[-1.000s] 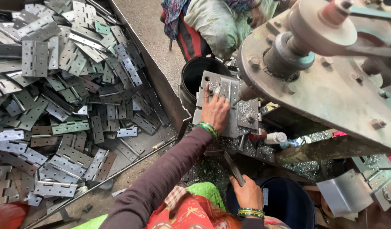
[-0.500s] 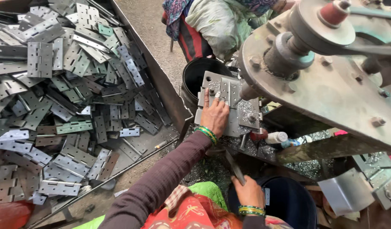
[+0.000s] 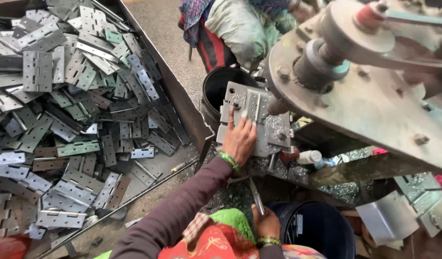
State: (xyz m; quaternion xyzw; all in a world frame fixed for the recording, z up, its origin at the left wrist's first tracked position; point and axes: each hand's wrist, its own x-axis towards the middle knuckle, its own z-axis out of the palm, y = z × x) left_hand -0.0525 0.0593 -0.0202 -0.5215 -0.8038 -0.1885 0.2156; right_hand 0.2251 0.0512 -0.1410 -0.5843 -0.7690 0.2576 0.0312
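My left hand [image 3: 240,138] lies on the grey jig plate [image 3: 280,130] of a press machine. Its fingertips press a silver hinge [image 3: 253,104] that lies open and flat on the plate. Green and yellow bangles ring that wrist. Lower down, close to my body, my right hand [image 3: 267,224] grips a thin metal lever [image 3: 256,194] that points up towards the plate. A large grey flywheel [image 3: 374,100] of the machine hangs over the plate's right side.
A wide metal tray [image 3: 180,103] on the left holds a heap of several flat hinges [image 3: 62,120]. A black bucket [image 3: 220,85] stands behind the plate and a dark bucket [image 3: 324,232] by my right hand. Another person [image 3: 230,26] sits at the top.
My left hand has slid slightly back towards me along the plate, still on the hinge. The right hand keeps its hold on the lever.
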